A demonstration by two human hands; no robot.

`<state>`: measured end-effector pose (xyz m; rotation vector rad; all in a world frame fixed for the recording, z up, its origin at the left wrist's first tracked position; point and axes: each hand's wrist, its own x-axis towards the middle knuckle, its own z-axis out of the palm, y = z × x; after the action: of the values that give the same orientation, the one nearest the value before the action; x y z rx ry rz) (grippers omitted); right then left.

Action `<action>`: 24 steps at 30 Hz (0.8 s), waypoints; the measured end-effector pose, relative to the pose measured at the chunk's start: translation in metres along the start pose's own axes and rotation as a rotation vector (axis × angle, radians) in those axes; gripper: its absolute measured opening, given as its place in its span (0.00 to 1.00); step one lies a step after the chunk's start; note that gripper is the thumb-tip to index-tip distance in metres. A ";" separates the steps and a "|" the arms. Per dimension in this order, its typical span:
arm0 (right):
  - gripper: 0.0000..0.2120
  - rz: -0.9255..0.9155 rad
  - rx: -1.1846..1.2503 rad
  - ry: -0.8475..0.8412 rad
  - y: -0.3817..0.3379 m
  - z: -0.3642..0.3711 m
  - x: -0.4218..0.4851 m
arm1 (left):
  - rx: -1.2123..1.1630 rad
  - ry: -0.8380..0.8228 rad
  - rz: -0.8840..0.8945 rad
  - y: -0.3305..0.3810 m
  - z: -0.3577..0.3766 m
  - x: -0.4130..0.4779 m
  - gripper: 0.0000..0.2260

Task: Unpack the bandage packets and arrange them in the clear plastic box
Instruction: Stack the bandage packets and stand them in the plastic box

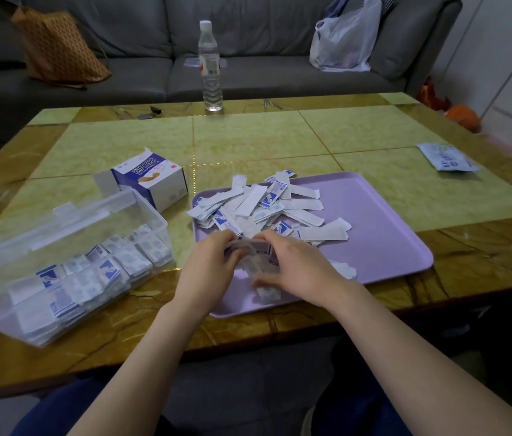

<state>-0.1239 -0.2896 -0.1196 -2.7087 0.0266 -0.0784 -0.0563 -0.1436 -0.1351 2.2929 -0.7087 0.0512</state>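
A loose heap of white and blue bandage packets [267,209] lies on the far left part of a lilac tray [383,240]. Over the tray's near left corner, my left hand [210,265] and my right hand [298,265] together grip a small bundle of bandage packets [254,251] between curled fingers. The clear plastic box [12,272] stands left of the tray with its lid up, and rows of packets [91,278] are stacked inside it. An opened white and blue bandage carton [154,180] lies behind the box.
A water bottle [210,64] stands at the table's far edge. A flat white sachet [446,157] lies at the right. A small dark object [151,112] sits at the far left edge. Behind the table is a grey sofa with an orange bag [59,48] and a plastic bag [343,39].
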 end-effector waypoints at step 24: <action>0.23 -0.019 0.326 0.085 -0.011 0.028 0.011 | 0.374 -0.111 0.078 -0.006 -0.009 -0.014 0.18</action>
<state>-0.1114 -0.2680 -0.1399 -2.3783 0.0127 -0.1868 -0.0635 -0.1275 -0.1357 2.6386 -0.9092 0.1011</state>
